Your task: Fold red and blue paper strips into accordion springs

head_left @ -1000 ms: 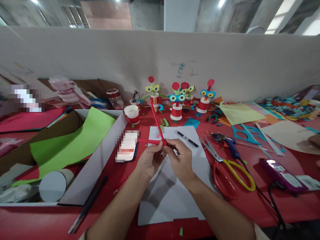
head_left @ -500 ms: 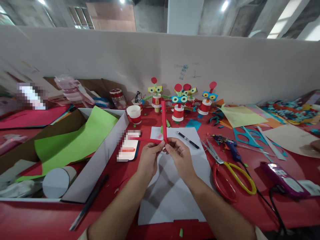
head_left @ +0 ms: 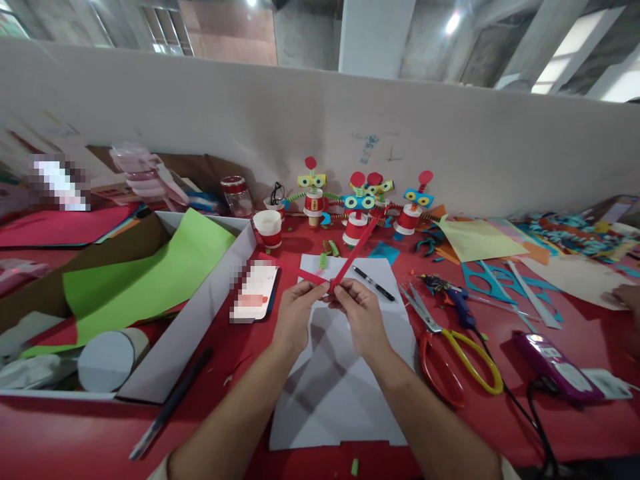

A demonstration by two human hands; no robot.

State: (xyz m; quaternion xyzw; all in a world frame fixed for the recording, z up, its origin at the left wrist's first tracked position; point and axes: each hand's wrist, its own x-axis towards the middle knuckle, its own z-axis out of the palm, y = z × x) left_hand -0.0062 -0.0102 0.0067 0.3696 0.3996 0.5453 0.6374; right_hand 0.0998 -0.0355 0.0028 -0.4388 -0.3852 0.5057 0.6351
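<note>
Two red paper strips (head_left: 354, 257) meet at a corner between my fingertips, above white paper (head_left: 345, 393). One strip points up and to the right, the other out to the left. My left hand (head_left: 295, 313) pinches the joined end from the left. From the right, my right hand (head_left: 359, 312) grips the same end, thumb and fingers closed on it. How the strips join is hidden by my fingers. A black pen (head_left: 373, 283) lies on the paper just beyond my right hand, and small green folded paper springs (head_left: 330, 249) lie beyond the strips.
Paper-cup robot figures (head_left: 356, 223) stand at the back. A phone (head_left: 255, 291) and an open box (head_left: 193, 313) with green paper are on the left. Scissors (head_left: 434, 327), a glue gun (head_left: 457, 300) and a purple device (head_left: 555, 370) lie right. Another person's hand (head_left: 627, 297) shows at the right edge.
The upright strip has swung over to the right and now slants. Both hands keep hold of the joined end. A co-worker's hand reaches further into view at the right.
</note>
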